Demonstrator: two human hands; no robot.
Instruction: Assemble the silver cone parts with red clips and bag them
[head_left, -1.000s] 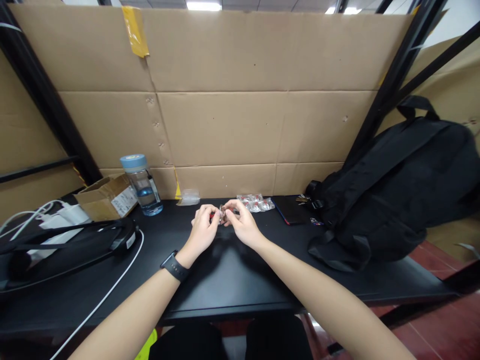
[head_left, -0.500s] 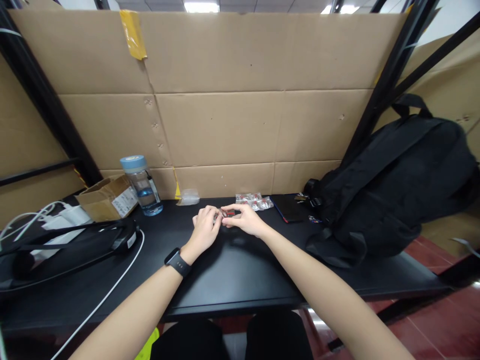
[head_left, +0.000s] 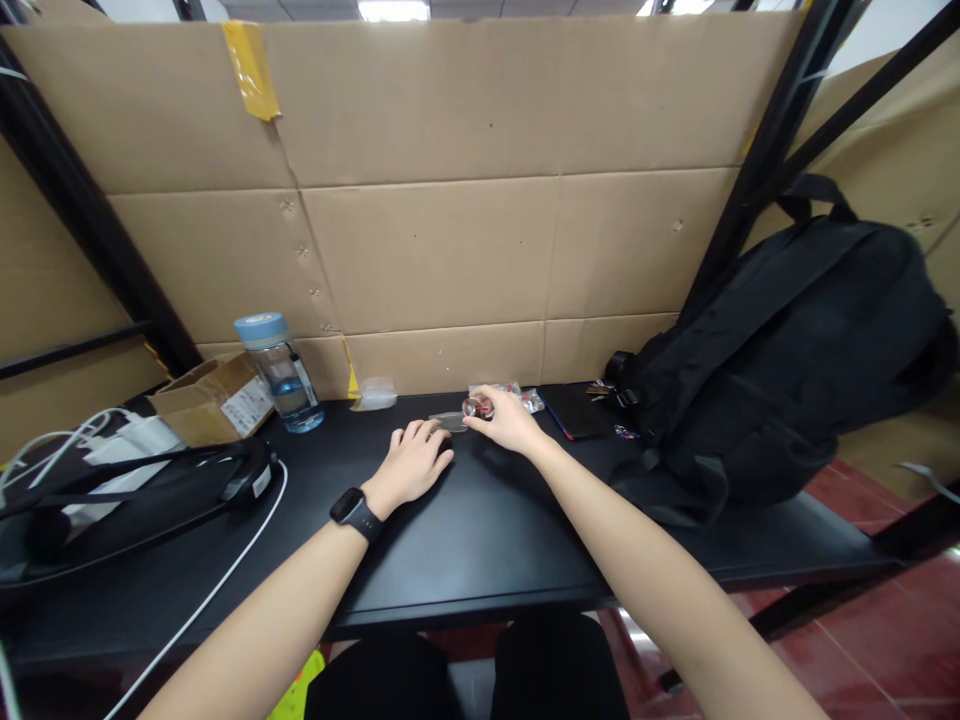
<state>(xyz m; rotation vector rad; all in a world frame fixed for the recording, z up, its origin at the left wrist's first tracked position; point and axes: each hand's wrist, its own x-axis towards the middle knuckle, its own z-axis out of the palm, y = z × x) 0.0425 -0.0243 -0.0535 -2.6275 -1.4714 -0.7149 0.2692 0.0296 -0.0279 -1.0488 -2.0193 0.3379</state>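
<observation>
My right hand [head_left: 508, 421] pinches a small clear packet with a red and silver part [head_left: 476, 407] just above the black desk [head_left: 465, 540], beside a pile of like packets [head_left: 517, 393] by the cardboard wall. My left hand [head_left: 415, 462] lies flat on the desk, fingers spread, holding nothing. An empty-looking clear bag [head_left: 448, 421] lies on the desk just beyond its fingertips. A black watch [head_left: 357, 514] is on my left wrist.
A water bottle [head_left: 276, 371] and an open cardboard box [head_left: 210, 397] stand at the back left, with a black bag [head_left: 127, 500] and white cable [head_left: 217, 580] nearer. A clear bag [head_left: 375, 394] lies by the wall. A dark phone [head_left: 576, 412] and black backpack [head_left: 780, 350] sit right.
My hands have parted. The right hand carried the small packet back and right toward the pile; the left hand let go and settled flat on the desk.
</observation>
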